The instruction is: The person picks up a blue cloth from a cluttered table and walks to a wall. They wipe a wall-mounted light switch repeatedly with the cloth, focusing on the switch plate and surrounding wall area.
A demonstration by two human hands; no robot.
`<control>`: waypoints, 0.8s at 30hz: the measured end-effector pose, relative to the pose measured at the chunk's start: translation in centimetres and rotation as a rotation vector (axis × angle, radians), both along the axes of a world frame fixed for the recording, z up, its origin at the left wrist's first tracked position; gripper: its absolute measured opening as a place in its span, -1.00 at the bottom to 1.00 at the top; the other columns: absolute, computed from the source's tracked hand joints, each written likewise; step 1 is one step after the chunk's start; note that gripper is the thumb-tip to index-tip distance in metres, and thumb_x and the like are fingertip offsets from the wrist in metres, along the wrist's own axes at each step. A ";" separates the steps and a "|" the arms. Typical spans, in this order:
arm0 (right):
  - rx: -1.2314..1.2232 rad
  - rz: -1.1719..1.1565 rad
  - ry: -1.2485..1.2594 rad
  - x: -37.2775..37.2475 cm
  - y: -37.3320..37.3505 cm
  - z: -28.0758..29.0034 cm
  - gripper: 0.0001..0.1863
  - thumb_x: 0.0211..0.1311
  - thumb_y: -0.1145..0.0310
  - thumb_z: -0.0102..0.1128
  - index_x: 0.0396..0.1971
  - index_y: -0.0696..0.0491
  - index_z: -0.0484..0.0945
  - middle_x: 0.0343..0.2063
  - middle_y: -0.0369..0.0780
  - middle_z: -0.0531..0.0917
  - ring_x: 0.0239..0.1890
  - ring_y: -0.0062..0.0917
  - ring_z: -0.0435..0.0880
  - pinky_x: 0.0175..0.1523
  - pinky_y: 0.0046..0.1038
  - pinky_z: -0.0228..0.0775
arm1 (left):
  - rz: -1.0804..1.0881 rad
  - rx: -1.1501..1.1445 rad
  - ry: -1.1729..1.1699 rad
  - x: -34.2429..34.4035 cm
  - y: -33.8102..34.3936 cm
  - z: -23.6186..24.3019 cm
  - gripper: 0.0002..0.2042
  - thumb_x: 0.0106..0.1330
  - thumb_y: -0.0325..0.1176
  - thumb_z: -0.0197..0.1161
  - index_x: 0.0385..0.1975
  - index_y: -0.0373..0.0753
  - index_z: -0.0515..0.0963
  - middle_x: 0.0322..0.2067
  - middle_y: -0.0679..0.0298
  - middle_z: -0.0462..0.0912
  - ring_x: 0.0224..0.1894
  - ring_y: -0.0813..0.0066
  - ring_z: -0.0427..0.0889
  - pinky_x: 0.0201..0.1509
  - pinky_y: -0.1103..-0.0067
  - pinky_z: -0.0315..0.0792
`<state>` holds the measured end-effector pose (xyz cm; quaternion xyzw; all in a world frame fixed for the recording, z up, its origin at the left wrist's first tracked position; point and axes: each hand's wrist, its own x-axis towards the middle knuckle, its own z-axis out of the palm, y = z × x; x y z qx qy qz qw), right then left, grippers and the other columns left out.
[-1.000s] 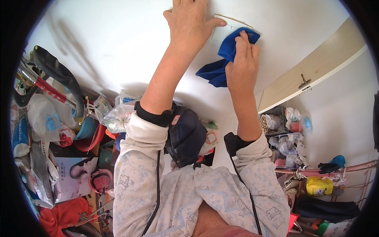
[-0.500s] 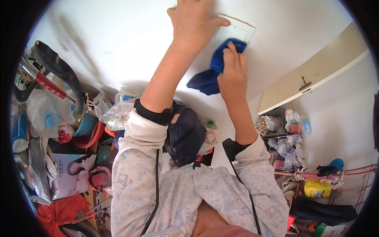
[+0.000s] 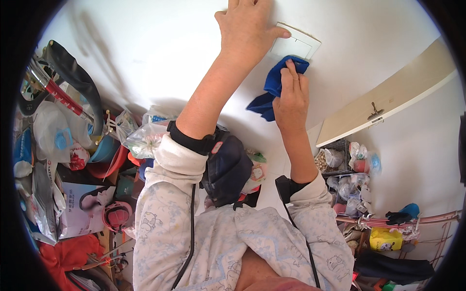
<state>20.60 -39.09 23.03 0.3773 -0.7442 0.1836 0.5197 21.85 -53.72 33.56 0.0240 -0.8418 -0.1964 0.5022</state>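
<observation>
A square white wall switch (image 3: 293, 43) is set in the white wall (image 3: 160, 53) ahead. My left hand (image 3: 246, 30) lies flat on the wall just left of it, fingers stretched upward and partly cut off by the top edge. Its thumb reaches sideways onto the switch's upper left corner. With my right hand (image 3: 293, 99) I grip a blue cloth (image 3: 275, 80), pressing part of it at the switch's lower edge under my fingertips. The cloth's loose end hangs out to the left of that hand.
Left of me crowd a bicycle handlebar (image 3: 80, 72), plastic bags (image 3: 51, 133) and a box (image 3: 80, 208). A dark bag (image 3: 227, 169) sits below my forearms. To the right are a door (image 3: 388, 99) with a handle and a rack (image 3: 335, 157) of bagged goods.
The view has shifted slightly, so the switch and both hands appear a little lower and farther right. The cloth's loose end has swung closer to my right hand. Both grips look the same.
</observation>
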 end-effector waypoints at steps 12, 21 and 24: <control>-0.052 0.050 0.038 -0.2 0.1 -0.5 -0.56 -0.12 0.76 0.15 -0.11 0.25 0.49 0.01 0.00 0.65 -0.27 -0.24 0.50 -0.09 -0.33 0.46 | 0.020 0.022 -0.108 0.2 0.2 0.5 -0.59 -0.03 -0.22 0.57 -0.24 -0.29 0.58 -0.04 0.07 0.48 0.02 0.14 0.44 0.04 0.23 0.41; -0.022 0.056 -0.082 -0.1 0.1 -0.2 -0.54 -0.13 0.77 0.14 -0.10 0.26 0.49 0.02 0.01 0.64 -0.24 -0.22 0.53 -0.08 -0.30 0.46 | 0.024 0.001 -0.047 0.2 0.3 0.2 -0.58 -0.04 -0.21 0.58 -0.26 -0.29 0.58 -0.03 0.07 0.48 0.03 0.16 0.45 0.03 0.26 0.42; -0.079 0.039 0.021 0.2 0.2 0.6 -0.53 -0.16 0.77 0.14 -0.10 0.25 0.49 0.02 0.01 0.63 -0.23 -0.22 0.52 -0.07 -0.31 0.45 | 0.029 0.015 -0.059 0.1 0.2 0.2 -0.58 -0.04 -0.22 0.58 -0.26 -0.29 0.59 -0.03 0.06 0.48 0.03 0.16 0.44 0.02 0.25 0.42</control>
